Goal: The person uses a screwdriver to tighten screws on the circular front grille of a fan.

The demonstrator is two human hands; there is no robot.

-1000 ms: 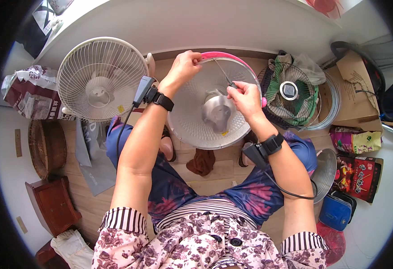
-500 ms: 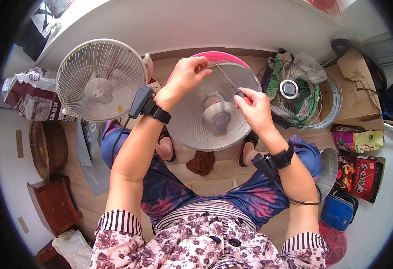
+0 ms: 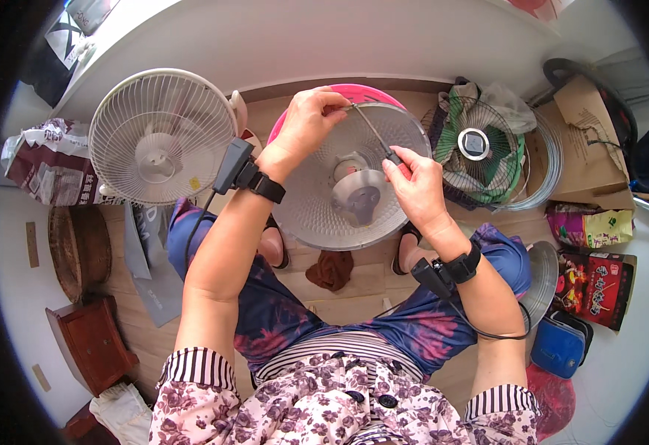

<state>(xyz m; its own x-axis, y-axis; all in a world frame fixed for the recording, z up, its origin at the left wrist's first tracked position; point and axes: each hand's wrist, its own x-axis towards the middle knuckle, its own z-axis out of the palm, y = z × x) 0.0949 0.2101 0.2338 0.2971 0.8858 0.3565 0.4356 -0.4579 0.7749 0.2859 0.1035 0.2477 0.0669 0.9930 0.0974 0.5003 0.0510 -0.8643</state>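
In front of me a round silvery dish with a dimpled inner face (image 3: 306, 196) rests tilted against a pink basket or basin (image 3: 369, 94). A rounded grey piece (image 3: 358, 196) sits at its middle. My right hand (image 3: 417, 182) grips the dark handle of a screwdriver (image 3: 373, 132), whose metal shaft slants up-left to the dish's far rim. Thumb and fingers of my left hand (image 3: 312, 122) are pinched together at that rim, beside the screwdriver's tip. Whatever they hold is too small to make out.
A white fan (image 3: 163, 137) stands at the left, and a dark fan cage (image 3: 476, 148) lies at the right beside coiled wire (image 3: 550, 159) and a cardboard box (image 3: 584, 133). A brown cloth (image 3: 329, 270) lies between my feet. A wooden box (image 3: 91, 345) stands at lower left.
My right hand and the screwdriver handle have shifted slightly left. My left hand stays at the rim, and the screwdriver's tip remains beside it.
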